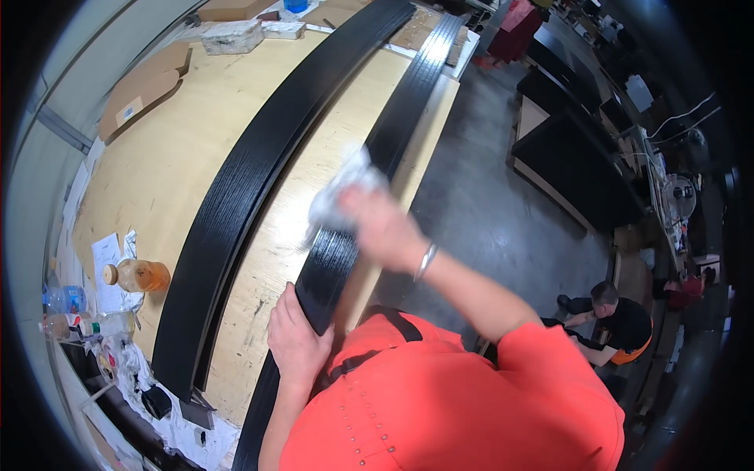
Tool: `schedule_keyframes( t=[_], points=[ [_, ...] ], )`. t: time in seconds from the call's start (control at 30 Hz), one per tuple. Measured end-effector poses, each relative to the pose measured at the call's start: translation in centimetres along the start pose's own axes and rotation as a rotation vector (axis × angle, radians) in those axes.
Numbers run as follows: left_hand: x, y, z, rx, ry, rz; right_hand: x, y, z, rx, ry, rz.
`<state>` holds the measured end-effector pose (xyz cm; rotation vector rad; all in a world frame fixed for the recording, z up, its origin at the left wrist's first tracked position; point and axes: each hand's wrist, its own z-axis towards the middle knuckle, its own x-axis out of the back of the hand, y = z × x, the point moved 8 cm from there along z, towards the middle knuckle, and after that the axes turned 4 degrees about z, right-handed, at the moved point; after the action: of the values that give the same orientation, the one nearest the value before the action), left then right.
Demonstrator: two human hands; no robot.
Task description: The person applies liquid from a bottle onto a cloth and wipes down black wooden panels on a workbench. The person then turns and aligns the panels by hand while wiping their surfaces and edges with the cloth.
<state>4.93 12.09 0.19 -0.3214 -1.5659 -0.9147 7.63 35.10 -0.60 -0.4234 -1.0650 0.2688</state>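
Observation:
A long, narrow black board [323,271] with a glossy grained face lies along the right side of the wooden worktable [212,106]. My right hand [382,228], blurred by motion, presses a crumpled white cloth [342,188] onto the board's middle stretch. Closer to my body, my left hand [298,339] grips the same board, fingers at its left edge and thumb across the top. To the left, a second, wider black board [236,184] runs almost parallel, touched by neither hand.
An amber-liquid bottle [145,275] stands at the table's left, near papers [108,267] and plastic bottles [67,298]. Cardboard [145,90] and a whitish block [232,37] lie farther back. Right of the grey floor [471,188] are large black panels [577,169] and a crouching person [624,322].

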Motion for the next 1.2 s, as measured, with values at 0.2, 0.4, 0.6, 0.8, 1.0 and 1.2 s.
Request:
schedule_keyframes(
  t=[0.2, 0.4, 0.6, 0.8, 1.0, 1.2],
  points=[
    [-0.4, 0.8, 0.6, -0.028, 0.004, -0.008, 4.7, 9.7, 0.6, -0.156, 0.159, -0.185],
    [-0.3, 0.3, 0.1, -0.050, 0.004, 0.038, 0.1, -4.5, -5.4, -0.011, -0.057, 0.092],
    [-0.2, 0.7, 0.6, -0.044, 0.018, 0.007, 4.1, 7.3, -0.6, -0.127, 0.097, -0.120],
    [-0.4, 1.2, 0.9, 0.009, -0.010, 0.034, 4.4, 4.0, 3.2, 0.241, 0.023, -0.316],
    [-0.4, 0.1, 0.0, 0.085, -0.028, 0.121, 3.9, 10.7, 6.3, 0.332, -0.128, -0.187],
    [-1.4, -0.8, -0.4, 0.261, -0.084, 0.095, 14.7, 34.2, 15.3, -0.012, 0.042, -0.150]
  ],
)
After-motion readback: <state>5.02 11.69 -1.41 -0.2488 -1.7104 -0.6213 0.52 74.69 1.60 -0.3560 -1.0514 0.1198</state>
